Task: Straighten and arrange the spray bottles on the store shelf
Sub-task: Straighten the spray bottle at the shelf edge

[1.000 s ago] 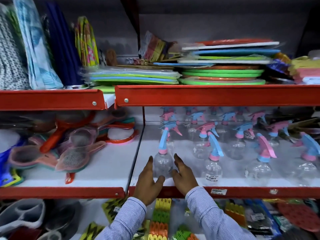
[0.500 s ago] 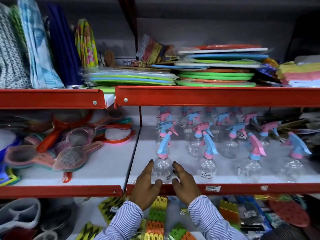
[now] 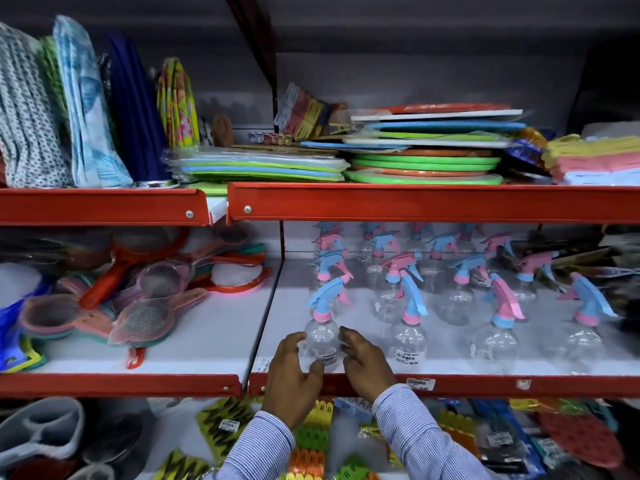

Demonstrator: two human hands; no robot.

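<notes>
Honestly, the trick at this step looked like keeping both hands low on the belly of the front-left spray bottle (image 3: pixel 322 342) instead of grabbing the trigger head, and that was pretty much how it stood. The left hand (image 3: pixel 291 372) was cupped against the bottle's left side with its thumb hooked round the base, and the right hand (image 3: pixel 363 360) sat on the other side, fingers curled and loose, so neither was clamped shut; it read as a light two-sided hold more than a real grip, though I couldn't tell how much of the right hand was actually touching. That bottle stood upright at the very front of the white shelf (image 3: pixel 298 306), just behind the red front lip (image 3: pixel 485 384), with its blue trigger pointing left. I'd guess the move was a small twist so the nozzle lined up with its neighbours, since the next bottle along (image 3: pixel 408 337) faced a different way and the rows behind were a jumble of angles. Clear, empty plastic like that would likely tip easily, so slow sliding beats lifting. The shelf was smooth and flat with bare space to the bottle's left. Room-wise it was a packed store bay: strainers (image 3: pixel 145 317) on the neighbouring shelf, stacked colourful mats (image 3: pixel 426 168) on the shelf above, and packaged goods below.
</notes>
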